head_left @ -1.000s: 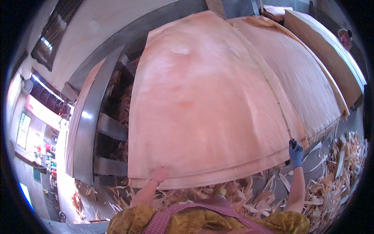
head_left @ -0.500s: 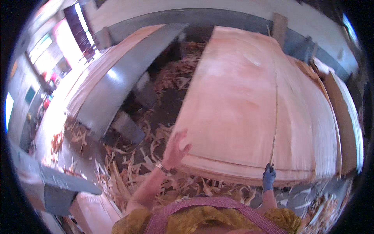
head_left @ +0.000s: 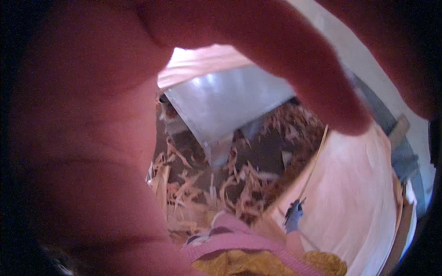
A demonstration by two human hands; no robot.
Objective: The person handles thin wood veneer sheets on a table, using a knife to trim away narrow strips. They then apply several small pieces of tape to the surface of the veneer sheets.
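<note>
My bare left hand (head_left: 92,138) is very close to the camera and covers the left side and most of the top of the view. Its fingers are spread, and nothing shows in it. In a blue-grey glove, my right hand (head_left: 293,218) is closed round the near end of a long thin stick (head_left: 315,163). That stick slants up and away, and its far end passes behind a finger of my left hand. Beside my right hand lies a broad stack of pale pinkish wood veneer sheets (head_left: 350,184), partly hidden by my fingers.
A smooth grey metal-topped table (head_left: 225,96) stands ahead, with more pale sheets (head_left: 202,64) behind it. Curled veneer scraps (head_left: 184,188) litter the dark floor between table and stack. A wall (head_left: 368,64) runs at the far right.
My left hand has risen from beside the stack's near edge to right before the camera. The view has swung left, toward the metal table. My right hand still grips the stick.
</note>
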